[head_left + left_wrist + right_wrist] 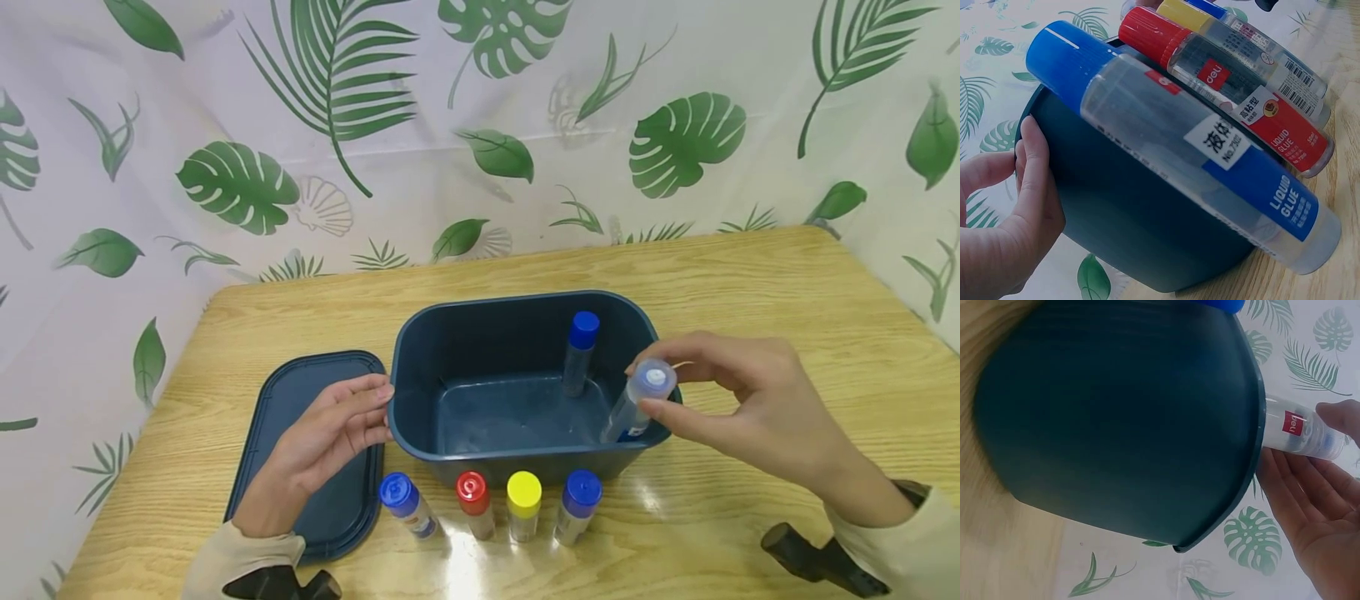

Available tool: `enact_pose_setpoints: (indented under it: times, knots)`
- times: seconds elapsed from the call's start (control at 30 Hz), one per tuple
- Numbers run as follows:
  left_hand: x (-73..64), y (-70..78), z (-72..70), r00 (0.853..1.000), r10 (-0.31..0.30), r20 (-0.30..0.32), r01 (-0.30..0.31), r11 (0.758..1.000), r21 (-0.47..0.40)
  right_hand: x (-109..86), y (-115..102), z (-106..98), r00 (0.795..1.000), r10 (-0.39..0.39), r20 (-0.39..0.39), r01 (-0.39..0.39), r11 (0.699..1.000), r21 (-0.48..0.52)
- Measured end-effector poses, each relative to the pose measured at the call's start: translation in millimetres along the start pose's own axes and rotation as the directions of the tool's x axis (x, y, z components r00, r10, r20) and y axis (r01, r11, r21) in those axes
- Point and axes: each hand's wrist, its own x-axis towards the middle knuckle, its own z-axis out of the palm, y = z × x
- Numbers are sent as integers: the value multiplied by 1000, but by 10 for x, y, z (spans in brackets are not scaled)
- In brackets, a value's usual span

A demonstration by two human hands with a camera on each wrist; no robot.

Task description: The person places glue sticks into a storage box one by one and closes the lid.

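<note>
Behind bin [1116, 425], right wrist view: bottle's [1301, 431] base.

Four glue bottles [475, 504] before the bin [510, 417], lid [337, 508] left.

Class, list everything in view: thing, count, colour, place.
Bin: 1, navy, centre.
Lid: 1, navy, left of bin.
Blue-capped bottles: 3, clear, two before bin, one inside.
Red-capped bottle: 1, clear, before bin.
Yellow-capped bottle: 1, clear, before bin.
Pale-capped bottle: 1, clear, partly inside bin.
Table: 1, tan, underneath.
Backdrop: 1, white and green, behind.
Wristbands: 2, black, foreground.
Sleeves: 2, cream, foreground.
Left hand: 1, bin's left rim.
Right hand: 1, holding pale-capped bottle.
</note>
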Motion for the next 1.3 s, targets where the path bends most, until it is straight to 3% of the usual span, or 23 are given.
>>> enact_pose_setpoints:
  times: [0.43, 0.73, 1.1, 1.3]
  knots:
    - [6, -1, 3, 1000, -1, -9, 1, 1000, 7, -64, 23, 47, 999, 46, 14, -43, 980, -196]
    - [1, -3, 10, 1000, -1, -8, 2, 1000, 5, -104, 80, 100, 997, 71, 5, -68, 973, -222]
    - [1, -3, 12, 1000, -6, -18, 6, 1000, 12, -99, 90, 119, 992, 106, 66, -84, 957, -279]
    - [1, 1, 10, 1000, -6, -17, 6, 1000, 9, -43, 64, 108, 982, 118, 144, -61, 936, -346]
